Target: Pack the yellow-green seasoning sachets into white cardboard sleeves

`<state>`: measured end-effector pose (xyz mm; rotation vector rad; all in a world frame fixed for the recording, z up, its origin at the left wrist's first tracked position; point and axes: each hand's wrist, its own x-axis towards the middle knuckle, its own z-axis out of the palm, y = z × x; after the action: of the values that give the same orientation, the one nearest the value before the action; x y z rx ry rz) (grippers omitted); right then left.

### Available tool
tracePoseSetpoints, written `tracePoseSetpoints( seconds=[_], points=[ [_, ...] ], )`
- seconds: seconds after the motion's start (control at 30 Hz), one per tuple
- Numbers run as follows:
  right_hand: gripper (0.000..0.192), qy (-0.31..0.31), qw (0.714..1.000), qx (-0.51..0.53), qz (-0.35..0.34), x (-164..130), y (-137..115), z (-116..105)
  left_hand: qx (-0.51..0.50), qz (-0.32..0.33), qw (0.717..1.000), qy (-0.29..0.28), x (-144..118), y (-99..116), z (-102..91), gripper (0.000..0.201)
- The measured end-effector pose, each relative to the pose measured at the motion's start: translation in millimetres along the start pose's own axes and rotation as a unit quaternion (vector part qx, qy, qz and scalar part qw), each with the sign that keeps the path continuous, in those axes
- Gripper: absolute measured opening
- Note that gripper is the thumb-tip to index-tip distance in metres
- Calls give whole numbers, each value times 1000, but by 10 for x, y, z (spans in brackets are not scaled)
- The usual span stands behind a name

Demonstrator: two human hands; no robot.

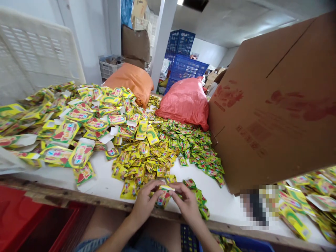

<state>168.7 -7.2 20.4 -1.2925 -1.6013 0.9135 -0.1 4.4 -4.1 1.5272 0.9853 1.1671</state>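
My left hand point(144, 202) and my right hand point(187, 202) meet at the table's front edge and together grip a small yellow carton point(165, 194). A few green sachets point(200, 201) lie under and beside my right hand. Just beyond my hands spreads a heap of yellow sachets point(145, 154), with green sachets point(199, 147) to its right. Flat unfolded yellow cartons point(78, 119) are piled at the left.
A large brown cardboard box point(275, 105) leans over the white table point(105, 185) at the right. Orange sack point(131, 81) and red sack point(187, 101) lie behind. Blue crates point(183, 52) stand farther back. A red crate point(23, 217) sits below left; more cartons point(309, 203) at right.
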Motion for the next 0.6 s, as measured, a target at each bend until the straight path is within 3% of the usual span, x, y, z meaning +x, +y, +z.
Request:
tracePoseSetpoints(
  seconds=[0.13,0.27,0.43,0.5,0.57,0.6],
  points=[
    [10,58,997,41,-21,-99,100,122,-26,31,999,-1,32,19,-25,17],
    [8,62,997,20,-45,-138,165,161,-48,26,998,-35,84,-3,-78,13],
    [20,72,997,-22,-19,-203,105,236,-53,2,996,-69,55,25,-98,15],
    [22,103,992,-72,-15,-294,-1,6,-75,-12,993,-85,101,111,-138,30],
    [25,126,980,-153,5,-467,-55,-498,-47,11,995,-87,273,233,-242,41],
    [25,114,971,-208,32,-577,-42,-825,14,38,997,-72,416,298,-318,38]
  ],
)
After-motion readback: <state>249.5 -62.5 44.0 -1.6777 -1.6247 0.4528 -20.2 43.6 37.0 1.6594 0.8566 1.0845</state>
